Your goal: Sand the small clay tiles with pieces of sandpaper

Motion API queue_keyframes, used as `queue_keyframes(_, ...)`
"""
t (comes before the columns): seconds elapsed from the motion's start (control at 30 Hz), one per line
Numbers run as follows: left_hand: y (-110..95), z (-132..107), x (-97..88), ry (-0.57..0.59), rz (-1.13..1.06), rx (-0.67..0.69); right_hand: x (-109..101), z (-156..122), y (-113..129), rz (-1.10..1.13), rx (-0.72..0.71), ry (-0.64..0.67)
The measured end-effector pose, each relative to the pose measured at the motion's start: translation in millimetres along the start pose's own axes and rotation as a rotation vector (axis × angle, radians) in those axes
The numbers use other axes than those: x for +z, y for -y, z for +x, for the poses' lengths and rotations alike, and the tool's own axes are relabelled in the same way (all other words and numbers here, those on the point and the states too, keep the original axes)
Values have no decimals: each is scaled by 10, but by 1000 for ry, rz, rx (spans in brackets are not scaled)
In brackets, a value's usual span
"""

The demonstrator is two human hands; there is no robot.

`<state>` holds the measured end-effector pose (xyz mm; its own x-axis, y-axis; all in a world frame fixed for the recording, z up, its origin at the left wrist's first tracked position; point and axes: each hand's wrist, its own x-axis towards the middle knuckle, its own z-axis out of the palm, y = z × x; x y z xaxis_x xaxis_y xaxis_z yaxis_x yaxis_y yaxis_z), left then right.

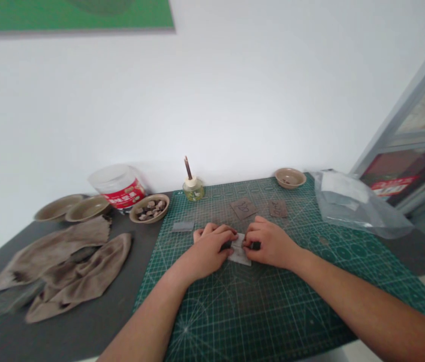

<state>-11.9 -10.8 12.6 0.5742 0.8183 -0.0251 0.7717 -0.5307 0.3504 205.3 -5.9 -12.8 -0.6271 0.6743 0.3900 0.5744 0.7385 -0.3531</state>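
On the green cutting mat (197, 332), my left hand (212, 249) and my right hand (270, 243) meet over a small whitish sheet (240, 255). It could be paper or cloth; I cannot tell which. My left fingers are closed at its left side, and my right thumb and fingers pinch its right side. Both sets of fingertips look dark. Whatever lies under the fingers is hidden. Just beyond my hands are a brown square patch (243, 207) and a smaller one (278, 208), each with dark marks. A flat grey piece (183, 226) is left of my left hand.
Brown stained cloths (84, 276) lie at the left. Behind them stand bowls (87, 208), a clear tub with a red label (121, 193) and a bowl of lumps (150, 208). A small jar with sticks (193, 188), another bowl (290, 178) and a plastic bag (351, 206) stand further along.
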Motion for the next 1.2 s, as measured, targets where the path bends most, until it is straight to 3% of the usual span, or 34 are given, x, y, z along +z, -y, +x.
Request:
queue_keyframes(0.13,-9,-5,0,-8,3,7,24,2,46,71,-119,46)
queue_keyframes(0.33,-2,-9,4,-23,-11,18,15,-15,26,-41,38,-22)
queue_keyframes(0.5,-8,-5,-7,-6,8,12,16,-16,33,30,-73,43)
queue_keyframes(0.7,-7,-10,-2,-13,11,19,69,1,-44,-60,90,-42)
queue_keyframes(0.87,-6,-6,14,-18,25,13,50,-12,-15,-48,58,-26)
queue_keyframes(1.0,-5,-10,14,-18,31,19,-17,-44,-20,37,-21,60)
queue_keyframes(1.2,0,1,19,-15,31,20,3,1,-71,-18,72,-9)
